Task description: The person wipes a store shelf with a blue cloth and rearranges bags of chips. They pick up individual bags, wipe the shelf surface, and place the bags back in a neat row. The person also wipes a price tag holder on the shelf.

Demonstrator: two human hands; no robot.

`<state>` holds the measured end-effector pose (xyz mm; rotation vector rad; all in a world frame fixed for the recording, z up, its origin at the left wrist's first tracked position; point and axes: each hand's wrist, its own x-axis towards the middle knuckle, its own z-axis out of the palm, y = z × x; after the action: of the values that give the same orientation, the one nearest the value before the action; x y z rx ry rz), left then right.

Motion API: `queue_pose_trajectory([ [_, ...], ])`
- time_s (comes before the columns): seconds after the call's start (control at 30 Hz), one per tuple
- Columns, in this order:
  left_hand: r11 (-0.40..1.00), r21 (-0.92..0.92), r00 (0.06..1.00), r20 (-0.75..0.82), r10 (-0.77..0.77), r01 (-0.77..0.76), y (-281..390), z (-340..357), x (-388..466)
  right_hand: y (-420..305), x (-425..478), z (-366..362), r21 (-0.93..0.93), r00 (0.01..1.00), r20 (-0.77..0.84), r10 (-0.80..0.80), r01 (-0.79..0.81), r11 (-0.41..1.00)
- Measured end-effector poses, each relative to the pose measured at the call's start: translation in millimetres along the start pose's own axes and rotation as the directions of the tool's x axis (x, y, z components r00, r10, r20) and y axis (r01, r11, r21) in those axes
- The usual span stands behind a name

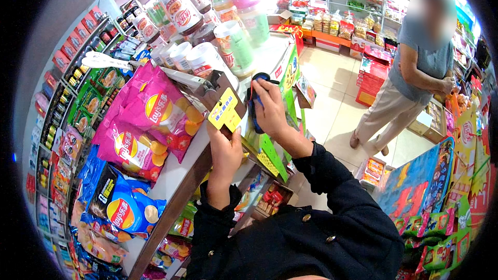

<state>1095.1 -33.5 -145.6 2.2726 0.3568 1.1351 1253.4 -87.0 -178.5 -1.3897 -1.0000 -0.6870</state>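
Thumb and fingers of my left hand (226, 151) pinch the lower edge of a yellow printed card (225, 111), which bears writing. A dark brown box (210, 89) stands just behind the card on the counter. To its right, my right hand (269, 109) is closed around a black-and-blue object (255, 114) near the counter's corner; my fingers cover much of it, so its exact kind cannot be told. Pink Lay's chip bags (155, 114) lie left of my left hand. A blue Lay's bag (126, 210) is nearer to me on the same counter.
White-lidded snack canisters (181, 9) are stacked behind the box. Packed shelves (58, 132) line the left side. Across the tiled floor (330, 77) a person (422, 54) stands with hands together. Red cartons (371, 76) and snack displays (435, 237) flank the aisle.
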Motion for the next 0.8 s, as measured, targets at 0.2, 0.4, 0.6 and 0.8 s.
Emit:
queue_pose_trajectory([
  [0.2, 0.999, -0.027, 0.999, -0.021, 0.029, -0.029, -1.2, -2.0, -1.4, 46.5, 34.1, -7.0, -0.101, 0.992, 0.056, -0.111, 0.117, 0.988],
  [0.4, 0.998, -0.059, 1.0, -0.024, 0.015, -0.016, -2.8, 0.4, 0.4, 120.1, 100.4, -34.0, -0.375, 0.974, 0.224, -0.031, 0.116, 0.92],
  [0.6, 0.999, -0.012, 0.999, -0.027, 0.048, -0.048, -5.4, -1.0, -0.4, 110.3, 122.5, -34.5, -0.438, 0.911, 0.407, 0.068, 0.129, 0.89],
  [0.8, 0.997, -0.007, 0.997, -0.037, 0.071, -0.071, -6.2, -0.1, -0.8, 59.1, 101.0, -41.6, -0.223, 0.832, 0.549, -0.078, 0.236, 0.946],
])
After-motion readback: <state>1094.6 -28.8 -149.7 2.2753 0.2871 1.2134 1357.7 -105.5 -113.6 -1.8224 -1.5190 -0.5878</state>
